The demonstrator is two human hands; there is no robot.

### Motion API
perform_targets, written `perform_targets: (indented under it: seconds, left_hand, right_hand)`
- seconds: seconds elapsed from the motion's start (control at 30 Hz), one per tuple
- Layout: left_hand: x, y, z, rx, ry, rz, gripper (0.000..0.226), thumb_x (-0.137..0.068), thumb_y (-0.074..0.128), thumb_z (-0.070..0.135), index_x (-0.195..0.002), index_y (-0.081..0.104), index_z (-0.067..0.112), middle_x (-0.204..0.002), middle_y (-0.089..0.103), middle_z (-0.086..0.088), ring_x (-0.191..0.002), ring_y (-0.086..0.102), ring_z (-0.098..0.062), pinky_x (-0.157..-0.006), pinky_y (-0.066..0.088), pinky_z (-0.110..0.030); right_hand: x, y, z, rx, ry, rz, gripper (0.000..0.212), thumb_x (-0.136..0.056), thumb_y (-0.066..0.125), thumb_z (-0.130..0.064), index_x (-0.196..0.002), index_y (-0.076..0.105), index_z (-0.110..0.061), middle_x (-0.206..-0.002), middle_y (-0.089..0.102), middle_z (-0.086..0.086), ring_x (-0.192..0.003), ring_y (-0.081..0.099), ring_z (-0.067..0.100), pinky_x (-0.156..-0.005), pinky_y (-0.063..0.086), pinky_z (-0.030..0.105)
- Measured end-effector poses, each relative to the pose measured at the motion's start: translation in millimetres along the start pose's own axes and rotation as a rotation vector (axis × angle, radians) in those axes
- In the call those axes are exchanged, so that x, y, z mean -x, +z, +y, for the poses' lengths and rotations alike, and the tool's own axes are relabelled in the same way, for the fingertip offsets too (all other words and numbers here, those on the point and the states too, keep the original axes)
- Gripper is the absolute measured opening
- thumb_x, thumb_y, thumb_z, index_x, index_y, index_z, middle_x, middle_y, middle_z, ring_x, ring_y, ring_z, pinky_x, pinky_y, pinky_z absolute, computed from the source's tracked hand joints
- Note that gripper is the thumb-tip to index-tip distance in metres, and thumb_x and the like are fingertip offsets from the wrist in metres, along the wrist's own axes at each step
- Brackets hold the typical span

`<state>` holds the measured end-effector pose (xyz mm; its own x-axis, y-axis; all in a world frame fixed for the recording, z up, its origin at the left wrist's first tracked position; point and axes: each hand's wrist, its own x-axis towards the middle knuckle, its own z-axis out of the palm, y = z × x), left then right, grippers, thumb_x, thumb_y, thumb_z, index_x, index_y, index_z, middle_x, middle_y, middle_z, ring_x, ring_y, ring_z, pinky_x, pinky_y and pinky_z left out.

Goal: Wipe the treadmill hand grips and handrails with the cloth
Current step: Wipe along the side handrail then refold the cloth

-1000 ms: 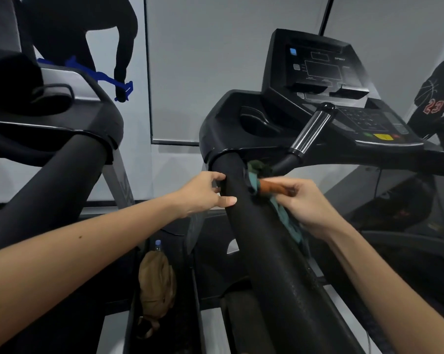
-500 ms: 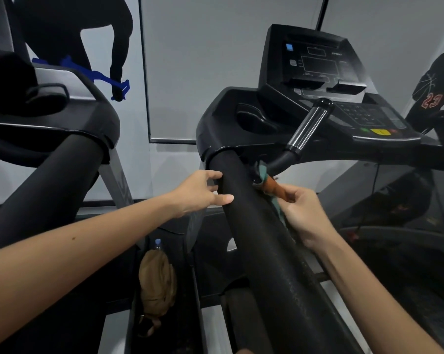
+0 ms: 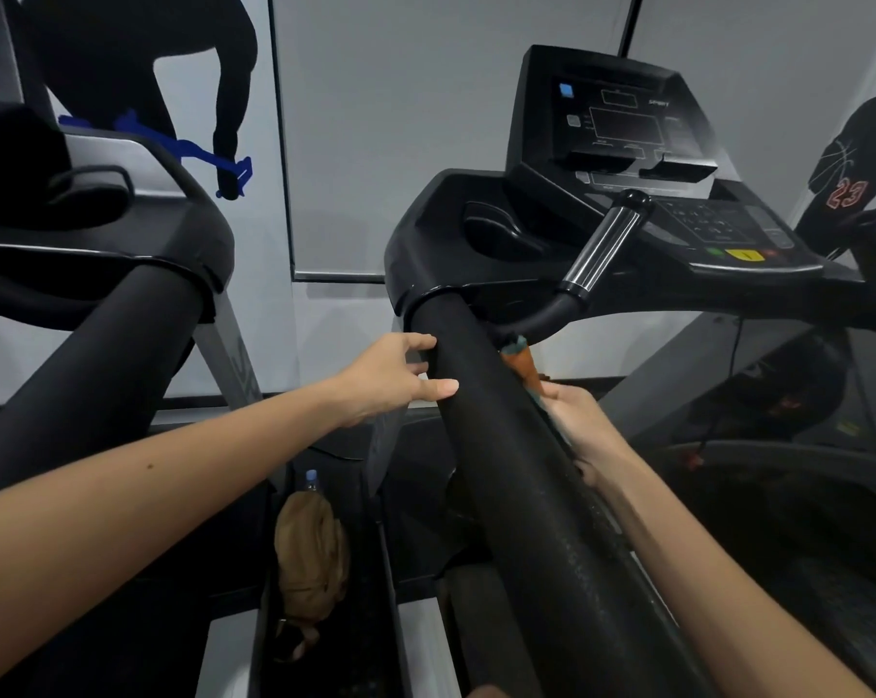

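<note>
The cloth (image 3: 519, 362) sits bunched against the far side of the handrail (image 3: 501, 445), near its top end just under the console (image 3: 627, 143). My right hand (image 3: 584, 425) grips its lower part, fingers curled round it as far as I can see, though they are mostly hidden behind the rail. My left hand (image 3: 395, 377) rests on the near side, fingers spread, thumb flat on the foam. I judge the job is at an early stage: this rail looks speckled lower down, and the hand grip (image 3: 602, 244) above the cloth probably awaits wiping.
</note>
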<state>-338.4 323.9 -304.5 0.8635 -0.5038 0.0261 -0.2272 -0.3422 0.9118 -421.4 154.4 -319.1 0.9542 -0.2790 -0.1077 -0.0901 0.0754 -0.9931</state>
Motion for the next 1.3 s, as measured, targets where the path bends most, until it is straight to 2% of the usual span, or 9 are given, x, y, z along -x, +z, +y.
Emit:
perform_targets:
  seconds: [0.23,0.33,0.53,0.63,0.77,0.9,1.0,1.17,1.3]
  left_hand:
    - [-1,0,-1,0.006,0.006,0.006,0.072,-0.083,0.068,0.008,-0.144,0.030,0.006,-0.148,0.037,-0.002,-0.133,0.039,-0.019,-0.093,0.037,-0.020]
    - [-1,0,0,-0.001,0.025,0.016,0.070,-0.083,0.067,0.008,-0.143,0.031,0.007,-0.147,0.038,-0.001,-0.132,0.040,-0.019,-0.091,0.037,-0.018]
    - [0,-1,-4,0.156,-0.056,0.014,0.068,-0.080,0.070,0.007,-0.140,0.039,0.011,-0.138,0.048,0.000,-0.128,0.044,-0.017,-0.102,0.041,-0.032]
    - [-4,-10,-2,0.346,-0.155,0.011,0.054,-0.082,0.065,0.003,-0.132,0.048,0.011,-0.116,0.059,-0.001,-0.105,0.056,-0.014,-0.097,0.046,-0.037]
    - [-9,-25,6,0.538,-0.202,0.032,0.041,-0.084,0.055,-0.004,-0.123,0.050,0.008,-0.110,0.061,-0.010,-0.090,0.062,-0.018,-0.075,0.053,-0.032]
    - [-10,-25,20,0.563,-0.145,-0.022,0.021,-0.085,0.060,0.004,-0.105,0.056,0.010,-0.097,0.065,-0.006,-0.083,0.065,-0.016,-0.070,0.058,-0.031]
    - [-14,-30,20,0.445,-0.113,0.052,0.025,-0.084,0.062,0.001,-0.106,0.057,0.010,-0.089,0.064,-0.004,-0.075,0.062,-0.012,-0.065,0.056,-0.026]
    - [-23,-49,0,0.143,-0.111,0.346,0.032,-0.082,0.067,0.002,-0.109,0.055,0.014,-0.089,0.061,-0.004,-0.068,0.053,-0.010,-0.056,0.040,-0.017]
    - [-31,-39,-12,0.182,-0.068,0.488,0.043,-0.081,0.069,0.004,-0.119,0.049,0.006,-0.100,0.060,-0.009,-0.081,0.060,-0.019,-0.076,0.052,-0.032]
  right_hand:
    - [1,-2,-10,0.188,-0.229,0.066,0.023,-0.086,0.054,0.004,-0.090,0.072,-0.009,-0.074,0.071,0.010,-0.065,0.066,0.018,-0.065,0.056,0.031]
    - [-17,6,-27,0.487,-0.404,0.019,0.019,-0.085,0.058,-0.001,-0.092,0.071,-0.013,-0.089,0.069,0.010,-0.080,0.062,0.016,-0.076,0.050,0.027]
    - [-54,36,-62,1.042,-0.510,-0.069,0.009,-0.088,0.058,-0.015,-0.085,0.063,-0.008,-0.086,0.058,0.003,-0.081,0.054,0.016,-0.066,0.037,0.026]
    - [-47,38,-63,1.159,-0.528,-0.103,0.023,-0.089,0.058,-0.017,-0.110,0.065,-0.013,-0.106,0.065,0.005,-0.098,0.059,0.018,-0.082,0.043,0.025]
    - [-31,12,-64,0.860,-0.451,-0.330,0.050,-0.082,0.056,0.006,-0.129,0.052,-0.011,-0.123,0.058,-0.001,-0.111,0.055,0.008,-0.088,0.044,0.011]
    - [-32,-13,-54,0.369,-0.318,-0.473,0.057,-0.079,0.045,0.025,-0.127,0.046,-0.005,-0.134,0.050,0.008,-0.124,0.051,0.015,-0.095,0.045,0.021]
    - [-40,-13,-50,0.416,-0.403,-0.446,0.046,-0.081,0.057,0.015,-0.119,0.053,-0.011,-0.127,0.056,0.004,-0.116,0.055,0.010,-0.090,0.049,0.018]
    - [-50,-13,-48,0.558,-0.567,-0.127,0.028,-0.082,0.063,0.002,-0.101,0.065,-0.019,-0.104,0.064,0.003,-0.080,0.059,0.005,-0.072,0.049,0.011]
    - [-55,-19,-38,0.644,-0.489,-0.144,0.025,-0.087,0.062,-0.012,-0.109,0.064,-0.023,-0.107,0.060,-0.002,-0.066,0.056,-0.004,-0.064,0.046,0.008]
